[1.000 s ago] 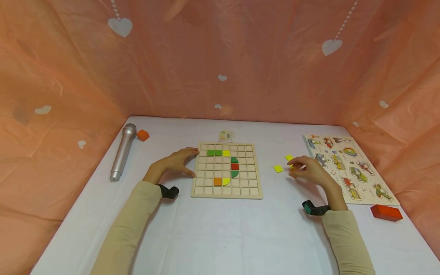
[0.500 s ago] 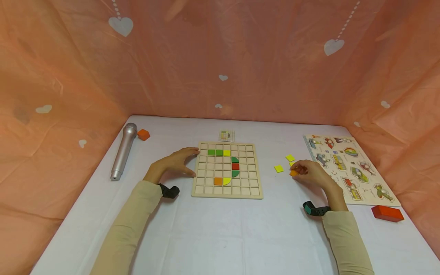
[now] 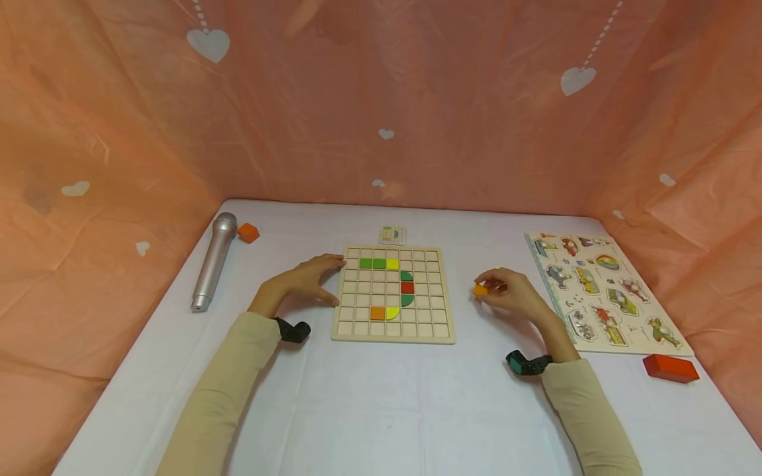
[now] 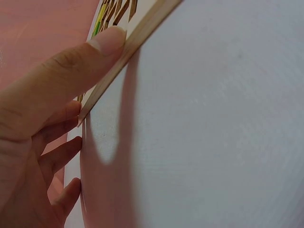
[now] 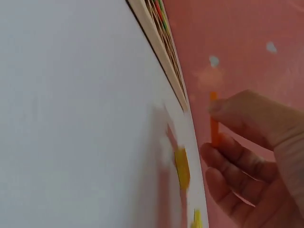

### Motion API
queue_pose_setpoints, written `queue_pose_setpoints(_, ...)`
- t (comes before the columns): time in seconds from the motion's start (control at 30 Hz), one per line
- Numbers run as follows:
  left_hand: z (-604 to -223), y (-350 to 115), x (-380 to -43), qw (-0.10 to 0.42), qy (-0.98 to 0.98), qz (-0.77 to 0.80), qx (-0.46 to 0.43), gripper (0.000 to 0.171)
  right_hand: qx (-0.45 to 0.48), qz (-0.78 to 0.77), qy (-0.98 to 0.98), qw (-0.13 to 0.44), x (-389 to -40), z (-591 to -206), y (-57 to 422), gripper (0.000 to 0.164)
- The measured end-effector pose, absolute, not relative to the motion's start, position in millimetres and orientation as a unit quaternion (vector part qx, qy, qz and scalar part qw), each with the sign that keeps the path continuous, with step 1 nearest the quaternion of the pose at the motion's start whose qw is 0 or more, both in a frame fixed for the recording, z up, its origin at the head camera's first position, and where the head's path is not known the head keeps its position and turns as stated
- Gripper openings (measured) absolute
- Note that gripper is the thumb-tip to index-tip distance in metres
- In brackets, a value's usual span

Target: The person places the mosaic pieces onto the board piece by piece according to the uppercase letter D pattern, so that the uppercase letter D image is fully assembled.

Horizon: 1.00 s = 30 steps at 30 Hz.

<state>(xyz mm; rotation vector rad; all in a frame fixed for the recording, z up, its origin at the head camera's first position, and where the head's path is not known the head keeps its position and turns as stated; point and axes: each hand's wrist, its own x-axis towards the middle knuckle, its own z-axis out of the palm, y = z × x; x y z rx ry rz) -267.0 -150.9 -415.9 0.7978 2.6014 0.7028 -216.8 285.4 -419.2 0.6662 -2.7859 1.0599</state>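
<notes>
The orange tile [image 3: 480, 290] is pinched between the thumb and the fingertips of the right hand [image 3: 513, 292], to the right of the board [image 3: 393, 340] and apart from it; in the right wrist view it is seen edge-on, raised above the table [image 3: 381, 410], and a yellow tile [image 5: 182, 168] is seen lying nearby; the left hand [image 3: 305, 277] is spread wide, with nothing grasped, and its thumb tip appears to be rested on the left edge of the board; by this light touch, it may be judged, sliding can be prevented; for a clean placing, the tile should be levelled and its sides aligned with the walls of a cell [image 3: 436, 289]; one edge is best lowered first, then the face pressed gently; the red square [image 3: 407, 287] should not be brushed; the small card [image 3: 393, 235] may be consulted, although its details cannot be read here.
</notes>
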Motion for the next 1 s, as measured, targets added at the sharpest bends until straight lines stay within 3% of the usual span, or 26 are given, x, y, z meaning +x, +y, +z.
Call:
queue_pose_setpoints(0.63,-415.4,-149.7,-268.0,0.165,0.913,0.24,0.284,0.088,0.36,0.403,-0.841,0.029,-212.2,-423.5,157.1,0.027)
queue_pose_setpoints(1.0,-417.7,-151.5,-268.2,0.173,0.914,0.244,0.274,0.091,0.374,0.395,-0.839,-0.004,-206.4,-429.8,105.4,0.02)
